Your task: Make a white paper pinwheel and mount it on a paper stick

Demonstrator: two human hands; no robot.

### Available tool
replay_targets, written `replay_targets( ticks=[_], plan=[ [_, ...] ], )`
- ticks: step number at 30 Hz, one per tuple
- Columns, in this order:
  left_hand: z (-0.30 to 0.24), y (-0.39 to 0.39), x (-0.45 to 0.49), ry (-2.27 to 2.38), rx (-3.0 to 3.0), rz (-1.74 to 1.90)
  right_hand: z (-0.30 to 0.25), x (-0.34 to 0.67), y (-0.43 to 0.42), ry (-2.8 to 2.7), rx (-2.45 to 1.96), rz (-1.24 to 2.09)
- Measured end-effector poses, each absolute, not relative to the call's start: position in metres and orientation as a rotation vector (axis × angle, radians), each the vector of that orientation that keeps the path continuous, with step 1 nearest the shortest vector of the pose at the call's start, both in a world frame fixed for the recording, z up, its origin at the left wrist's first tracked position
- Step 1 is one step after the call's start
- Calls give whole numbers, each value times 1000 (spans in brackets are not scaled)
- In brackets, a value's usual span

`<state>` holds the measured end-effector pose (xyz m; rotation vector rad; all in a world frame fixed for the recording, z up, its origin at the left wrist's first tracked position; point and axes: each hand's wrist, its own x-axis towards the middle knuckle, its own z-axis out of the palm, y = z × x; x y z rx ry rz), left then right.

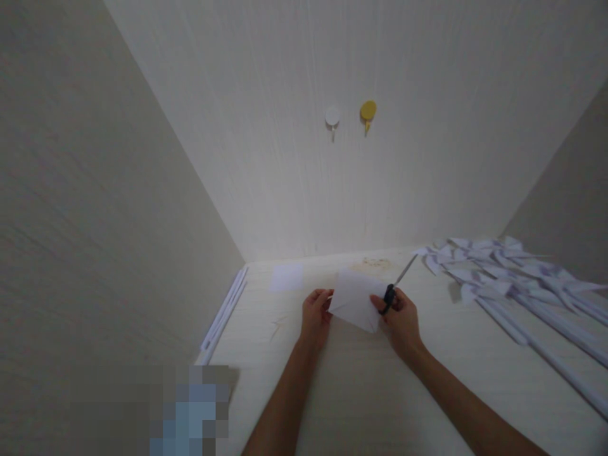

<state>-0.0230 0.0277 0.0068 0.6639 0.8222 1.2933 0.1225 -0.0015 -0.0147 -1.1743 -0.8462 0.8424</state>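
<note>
Between my two hands is a square sheet of white paper (356, 294), with crease or cut lines running in from its corners. My left hand (316, 316) pinches the sheet at its left corner. In my right hand (403, 320) is a pair of scissors (389, 296) with black handles, the blades pointing up and away to the right. The thumb of that hand also presses on the paper's right side. A second flat piece of white paper (286, 277) lies on the table to the left, near the wall.
Several rolled paper sticks topped with folded paper pinwheels (494, 266) cover the right side of the table (351, 399). Plain paper rolls (225, 307) lie along the left wall. White (332, 116) and yellow hooks (368, 111) are on the wall ahead. A blurred patch hides the lower left.
</note>
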Motion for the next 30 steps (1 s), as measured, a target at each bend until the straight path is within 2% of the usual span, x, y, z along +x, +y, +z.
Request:
replay_targets(
  ticks=[8,13,16,21,24,30],
  plan=[
    [6,27,-23,749,633,1280,-15,122,-2,-824,-1162,865],
    [9,21,-18,645,594,1141,-13,122,-2,-762,-1145,826],
    [7,16,-11,678,778,1150,-10,121,-3,-743,-1151,805],
    [2,7,2,1034,1199,1157,-8,120,-4,-749,-1119,827],
    [2,2,8,1031,1373,1178,-8,120,-4,-746,-1109,819],
    [2,1,9,1083,1425,1190,-8,118,-2,-759,-1101,870]
  ],
)
